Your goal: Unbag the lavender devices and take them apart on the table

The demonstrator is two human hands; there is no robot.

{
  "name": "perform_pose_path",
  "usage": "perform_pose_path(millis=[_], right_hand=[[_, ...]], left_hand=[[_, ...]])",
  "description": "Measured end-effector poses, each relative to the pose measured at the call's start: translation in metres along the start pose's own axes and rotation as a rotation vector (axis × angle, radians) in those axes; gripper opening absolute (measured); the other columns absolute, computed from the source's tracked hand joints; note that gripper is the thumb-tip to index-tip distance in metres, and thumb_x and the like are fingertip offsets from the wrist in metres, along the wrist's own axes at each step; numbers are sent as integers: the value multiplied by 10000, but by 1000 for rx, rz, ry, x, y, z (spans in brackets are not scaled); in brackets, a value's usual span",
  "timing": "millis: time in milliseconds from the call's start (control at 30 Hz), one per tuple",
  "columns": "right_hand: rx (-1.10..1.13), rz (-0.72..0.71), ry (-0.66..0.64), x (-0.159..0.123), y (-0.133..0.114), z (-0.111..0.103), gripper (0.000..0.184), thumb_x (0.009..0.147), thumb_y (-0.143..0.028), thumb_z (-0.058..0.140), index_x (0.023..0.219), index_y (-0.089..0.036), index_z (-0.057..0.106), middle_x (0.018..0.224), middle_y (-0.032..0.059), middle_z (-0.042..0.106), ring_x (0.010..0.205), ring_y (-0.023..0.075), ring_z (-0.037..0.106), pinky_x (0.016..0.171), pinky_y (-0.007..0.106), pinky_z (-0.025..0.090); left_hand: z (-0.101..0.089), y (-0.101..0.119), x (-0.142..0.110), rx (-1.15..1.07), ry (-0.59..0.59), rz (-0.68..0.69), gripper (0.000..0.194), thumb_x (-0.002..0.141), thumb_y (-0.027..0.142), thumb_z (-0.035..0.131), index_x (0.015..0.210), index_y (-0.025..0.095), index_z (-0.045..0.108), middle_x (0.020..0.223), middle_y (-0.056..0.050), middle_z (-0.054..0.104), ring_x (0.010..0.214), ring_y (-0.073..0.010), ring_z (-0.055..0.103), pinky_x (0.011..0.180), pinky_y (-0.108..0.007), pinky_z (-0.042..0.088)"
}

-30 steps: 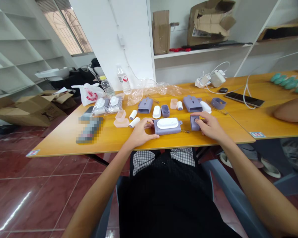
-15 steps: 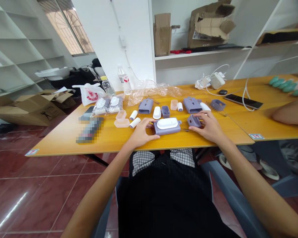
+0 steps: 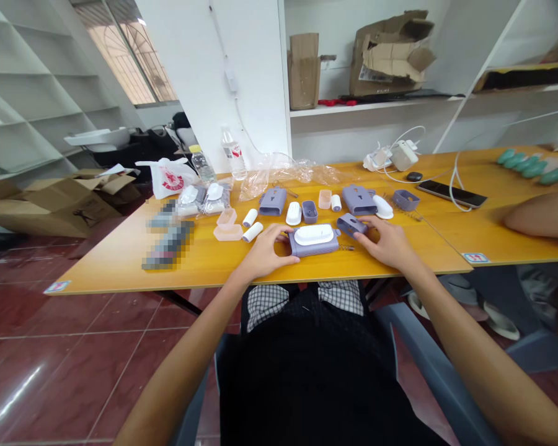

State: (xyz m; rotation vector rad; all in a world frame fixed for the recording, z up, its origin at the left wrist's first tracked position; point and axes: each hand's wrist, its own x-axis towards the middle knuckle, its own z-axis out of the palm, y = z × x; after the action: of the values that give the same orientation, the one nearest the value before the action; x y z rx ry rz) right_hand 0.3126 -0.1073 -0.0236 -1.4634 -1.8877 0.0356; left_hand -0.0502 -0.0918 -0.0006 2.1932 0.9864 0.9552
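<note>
My left hand (image 3: 270, 253) grips the left end of a purple plastic housing (image 3: 318, 249), its thumb in front and fingers behind. A white oval piece (image 3: 314, 234) lies on top of that housing, and a thin metal spring (image 3: 346, 248) sticks out of its right end. In my right hand (image 3: 385, 243) is a small purple cap (image 3: 350, 225), hollow and tilted, pinched between thumb and fingers. The cap hovers close to the housing's right end; whether they touch I cannot tell. Behind are a white oval cover (image 3: 294, 213) and a small purple cup (image 3: 309, 212).
Two more purple housings (image 3: 273, 202), white cylinders (image 3: 252, 231) and clear pinkish trays (image 3: 227, 233) lie around the hands. Packed bags (image 3: 216, 198) and bottles (image 3: 233, 155) stand at the back left. A phone (image 3: 453, 194) and another person's arm (image 3: 539, 214) are on the right.
My right hand has turned the purple cap and brought it left, nearer the housing's right end. My left hand has kept its grip on the housing.
</note>
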Motion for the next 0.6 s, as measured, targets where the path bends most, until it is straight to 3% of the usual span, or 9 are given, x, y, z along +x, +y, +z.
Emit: perform_pose_path(millis=[133, 233, 333, 600], right_hand=[[-30, 17, 12, 0, -1, 0, 450, 906, -490, 728, 1257, -210, 737, 1124, 145, 824, 998, 373, 771, 895, 509, 596], [-26, 31, 29, 1, -1, 0, 312, 940, -510, 690, 1019, -219, 773, 999, 133, 822, 944, 345, 767, 884, 481, 590], [-55, -2, -2, 3, -1, 1, 352, 995, -511, 605, 839, -231, 751, 909, 132, 802, 909, 343, 751, 872, 488, 578], [118, -117, 65, -3, -12, -11, 256, 975, -482, 671, 832, -289, 759, 883, 88, 784, 887, 316, 734, 881, 502, 587]], left_hand=[[-3, 2, -2, 41, -43, 5, 697, 746, 404, 982, 1334, 259, 636, 1333, -101, 682, 1178, -314, 714, 1091, -564, 590], [-5, 4, -2, 93, -86, 11, 748, 746, 471, 975, 1373, 263, 624, 1376, -104, 685, 1259, -342, 685, 1136, -575, 555], [-6, 7, -2, 141, -114, 21, 730, 770, 497, 952, 1378, 261, 624, 1406, -106, 680, 1304, -354, 662, 1167, -584, 523], [-5, 7, -2, 155, -111, 39, 702, 793, 484, 938, 1381, 268, 622, 1418, -107, 676, 1324, -358, 653, 1182, -590, 510]])
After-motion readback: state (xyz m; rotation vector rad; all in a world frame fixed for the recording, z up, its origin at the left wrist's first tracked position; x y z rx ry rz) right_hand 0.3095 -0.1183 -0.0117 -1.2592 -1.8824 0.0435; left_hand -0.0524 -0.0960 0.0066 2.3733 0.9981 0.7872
